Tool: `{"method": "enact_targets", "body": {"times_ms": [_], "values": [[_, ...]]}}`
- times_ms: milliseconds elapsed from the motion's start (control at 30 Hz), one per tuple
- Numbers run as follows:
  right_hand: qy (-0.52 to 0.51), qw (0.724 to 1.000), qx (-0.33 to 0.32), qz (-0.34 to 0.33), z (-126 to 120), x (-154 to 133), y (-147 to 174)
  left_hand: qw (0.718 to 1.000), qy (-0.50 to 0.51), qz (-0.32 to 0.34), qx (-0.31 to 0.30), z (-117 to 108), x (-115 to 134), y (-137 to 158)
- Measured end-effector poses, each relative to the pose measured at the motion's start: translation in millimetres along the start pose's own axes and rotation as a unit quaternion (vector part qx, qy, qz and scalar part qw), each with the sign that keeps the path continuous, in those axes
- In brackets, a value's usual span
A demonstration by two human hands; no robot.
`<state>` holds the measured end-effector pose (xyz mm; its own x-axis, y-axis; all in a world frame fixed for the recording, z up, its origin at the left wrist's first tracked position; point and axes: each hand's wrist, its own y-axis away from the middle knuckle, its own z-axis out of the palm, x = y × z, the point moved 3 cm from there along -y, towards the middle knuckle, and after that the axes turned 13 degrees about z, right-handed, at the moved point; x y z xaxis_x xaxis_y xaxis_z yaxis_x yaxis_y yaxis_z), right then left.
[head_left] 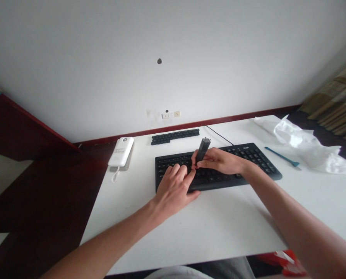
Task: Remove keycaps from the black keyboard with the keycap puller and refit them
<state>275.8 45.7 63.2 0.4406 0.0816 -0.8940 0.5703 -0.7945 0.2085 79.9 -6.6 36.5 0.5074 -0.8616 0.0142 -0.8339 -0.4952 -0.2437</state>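
Note:
A black keyboard (267, 164) lies on the white table. My right hand (219, 159) is closed around a dark grey, stick-shaped tool (203, 149), held nearly upright over the middle of the keys. The tool's lower end is hidden by my fingers, and its upper end has small prongs. My left hand (174, 182) rests on the keyboard's left part, holding nothing. Its index finger stretches to the foot of the tool, the thumb lies apart at the front edge, and the other fingers are bent over the keys.
Behind the keyboard lie loose rows of black keycaps (175, 135) and a cable (219, 134). A white power bank (121, 152) with a strap is at the left, on a flat grey thing. To the right are a blue pry tool (281, 156) and a crumpled white plastic bag (303, 143). The wall stands behind.

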Motion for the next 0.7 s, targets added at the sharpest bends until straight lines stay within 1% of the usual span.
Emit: {"method": "enact_targets", "body": {"times_ms": [167, 300, 500, 633, 700], "values": [[-0.069, 0.996, -0.049, -0.005, -3, 7, -2, 1.0, 0.002, 0.002, -0.002, 0, 0, 1], [-0.077, 0.996, -0.054, 0.003, -7, 13, -3, 1.0, -0.001, 0.004, -0.001, 0, 0, 1], [-0.056, 0.998, -0.015, 0.005, -8, 13, -5, 1.0, -0.006, 0.004, 0.007, 0, 0, 1], [-0.08, 0.996, 0.048, 0.011, -13, 15, -6, 1.0, -0.013, 0.012, 0.011, -2, 0, 0], [-0.079, 0.994, 0.069, 0.006, -17, 17, -5, 1.0, -0.016, 0.023, 0.01, -3, 2, -2]]}}
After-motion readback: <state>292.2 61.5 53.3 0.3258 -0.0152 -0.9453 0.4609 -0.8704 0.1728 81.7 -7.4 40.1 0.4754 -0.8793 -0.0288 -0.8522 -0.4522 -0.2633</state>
